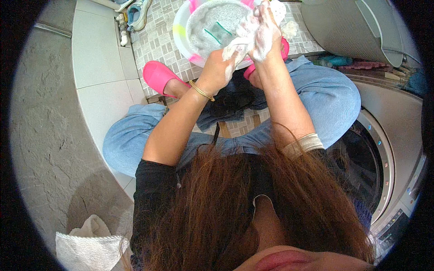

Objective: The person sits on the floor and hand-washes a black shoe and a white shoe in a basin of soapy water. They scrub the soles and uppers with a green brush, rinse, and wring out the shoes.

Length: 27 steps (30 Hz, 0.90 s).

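My left hand [217,69], with a gold bangle at the wrist, grips a foam-covered white cloth [235,45] above the right rim of a basin. My right hand [266,35] holds the cloth's other side, its fingers pointing away from me under thick suds. Lather hides the cloth's exact shape and part of the right-hand grip. The translucent plastic basin [179,40] has pink and yellow patches and contains foamy water. Two green stripes [213,36] show in that water, on something mostly submerged.
A front-loading washing machine [403,128] stands close on my right. Beyond it is a grey laundry basket [342,30]. A crumpled white item [290,29] lies right of the basin. Sneakers [139,15] and a pipe fitting [122,30] are at far left; a white towel [91,250] is behind left.
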### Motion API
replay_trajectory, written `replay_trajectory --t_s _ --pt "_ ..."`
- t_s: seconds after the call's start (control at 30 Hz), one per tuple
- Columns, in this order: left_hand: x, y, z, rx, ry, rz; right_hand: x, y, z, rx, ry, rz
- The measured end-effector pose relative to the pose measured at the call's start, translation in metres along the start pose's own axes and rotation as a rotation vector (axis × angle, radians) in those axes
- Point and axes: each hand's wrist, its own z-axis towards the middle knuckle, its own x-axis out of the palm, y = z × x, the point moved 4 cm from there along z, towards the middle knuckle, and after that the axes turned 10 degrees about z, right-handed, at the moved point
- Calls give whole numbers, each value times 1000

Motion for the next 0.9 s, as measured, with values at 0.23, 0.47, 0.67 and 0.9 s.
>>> replay_trajectory --t_s 0.23,0.47,0.67,0.9 --pt "9 21 -8 -869 250 -1059 6 2 -1 -7 76 -43" --pt "-10 1 8 -887 288 -1219 -44 0 32 -410 462 -512" --pt "-8 4 1 -800 307 -1292 11 -14 -9 439 322 95" --pt "11 1 -5 -653 69 -910 -7 -17 -5 141 -102 -38"
